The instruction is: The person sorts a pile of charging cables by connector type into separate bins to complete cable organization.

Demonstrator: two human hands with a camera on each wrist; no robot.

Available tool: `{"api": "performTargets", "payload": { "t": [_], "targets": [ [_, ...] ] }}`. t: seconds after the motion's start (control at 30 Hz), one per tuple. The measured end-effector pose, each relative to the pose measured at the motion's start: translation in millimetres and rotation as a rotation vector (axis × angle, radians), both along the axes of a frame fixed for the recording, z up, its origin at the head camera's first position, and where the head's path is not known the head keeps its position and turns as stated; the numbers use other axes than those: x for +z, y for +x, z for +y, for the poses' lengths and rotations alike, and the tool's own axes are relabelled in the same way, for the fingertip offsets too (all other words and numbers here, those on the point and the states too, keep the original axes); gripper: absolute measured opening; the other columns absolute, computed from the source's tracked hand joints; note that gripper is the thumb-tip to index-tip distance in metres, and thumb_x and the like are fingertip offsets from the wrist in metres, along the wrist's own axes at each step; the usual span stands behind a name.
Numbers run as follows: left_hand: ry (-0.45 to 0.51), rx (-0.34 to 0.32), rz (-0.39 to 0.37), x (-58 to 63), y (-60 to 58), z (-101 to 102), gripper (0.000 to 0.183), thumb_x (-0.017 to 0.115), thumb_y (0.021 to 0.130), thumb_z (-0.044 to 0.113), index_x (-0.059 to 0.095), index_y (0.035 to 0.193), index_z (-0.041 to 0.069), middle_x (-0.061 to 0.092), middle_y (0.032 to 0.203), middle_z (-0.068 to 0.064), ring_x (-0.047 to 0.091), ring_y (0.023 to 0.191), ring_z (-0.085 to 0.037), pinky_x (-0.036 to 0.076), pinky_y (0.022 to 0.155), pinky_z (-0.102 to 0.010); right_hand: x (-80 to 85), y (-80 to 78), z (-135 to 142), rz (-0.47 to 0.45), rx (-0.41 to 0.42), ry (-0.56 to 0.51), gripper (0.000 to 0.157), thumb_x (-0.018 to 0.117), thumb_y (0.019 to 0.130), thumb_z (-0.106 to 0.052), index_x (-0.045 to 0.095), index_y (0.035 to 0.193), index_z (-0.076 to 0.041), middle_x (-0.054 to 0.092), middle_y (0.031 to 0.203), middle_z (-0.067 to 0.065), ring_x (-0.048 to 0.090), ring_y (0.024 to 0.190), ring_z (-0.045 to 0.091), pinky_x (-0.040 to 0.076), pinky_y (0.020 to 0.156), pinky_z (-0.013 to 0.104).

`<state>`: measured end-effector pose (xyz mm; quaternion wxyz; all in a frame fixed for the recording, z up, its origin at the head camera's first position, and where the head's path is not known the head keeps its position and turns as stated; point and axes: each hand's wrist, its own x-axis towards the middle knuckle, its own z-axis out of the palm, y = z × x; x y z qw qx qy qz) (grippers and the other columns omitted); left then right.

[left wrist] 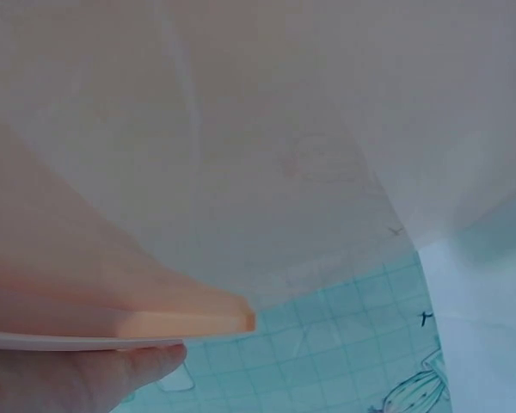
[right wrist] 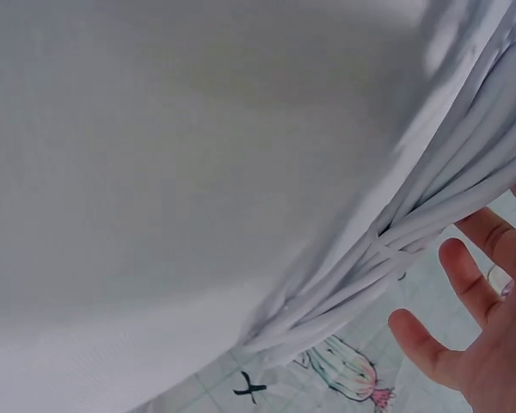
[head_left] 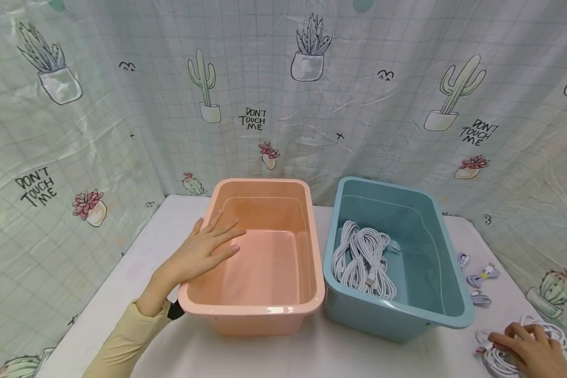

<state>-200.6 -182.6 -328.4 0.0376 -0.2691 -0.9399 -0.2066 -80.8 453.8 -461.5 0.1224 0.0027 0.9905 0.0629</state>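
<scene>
My left hand (head_left: pixel 203 251) lies over the left rim of the pink plastic bin (head_left: pixel 250 310), its fingers spread and straight over the inside. In the left wrist view the thumb (left wrist: pixel 146 366) shows against the outside of that bin's rim. At the lower right of the head view, my right hand (head_left: pixel 531 349) is over coiled white cables (head_left: pixel 496 362) on the table. The right wrist view shows a white cable bundle (right wrist: pixel 361 258) beside the loosely bent fingers (right wrist: pixel 421 344), with the thumb hidden.
Right of the pink bin stands a blue-grey bin (head_left: pixel 399 320), with several bundled white cables (head_left: pixel 366 260) at its left side. Small tied cables (head_left: pixel 483 274) lie on the white table (head_left: pixel 170 215) beyond its right wall. A cactus-print curtain (head_left: pixel 283 94) encloses the back and sides.
</scene>
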Motion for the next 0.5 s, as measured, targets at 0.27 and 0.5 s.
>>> {"api": "performTargets", "payload": {
  "t": [0.27, 0.5],
  "targets": [
    [0.001, -0.001, -0.002, 0.8, 0.7, 0, 0.044, 0.040, 0.091, 0.049, 0.047, 0.129, 0.028, 0.034, 0.143, -0.001, -0.002, 0.140, -0.023, 0.001, 0.105, -0.061, 8.8, 2.5, -4, 0.092, 0.053, 0.063, 0.032, 0.070, 0.068, -0.021, 0.063, 0.099, -0.021, 0.048, 0.084, -0.001, 0.041, 0.084, 0.034, 0.037, 0.066, 0.058],
    [0.004, -0.004, 0.003, 2.0, 2.3, 1, 0.044, 0.040, 0.091, 0.048, 0.047, 0.129, 0.029, 0.034, 0.143, -0.001, -0.001, 0.140, -0.024, 0.001, 0.105, -0.061, 15.9, 1.3, -8, 0.179, 0.075, 0.051, 0.029, 0.069, 0.070, -0.021, 0.063, 0.097, -0.028, 0.047, 0.083, -0.003, 0.039, 0.087, 0.034, 0.036, 0.067, 0.057]
  ]
}}
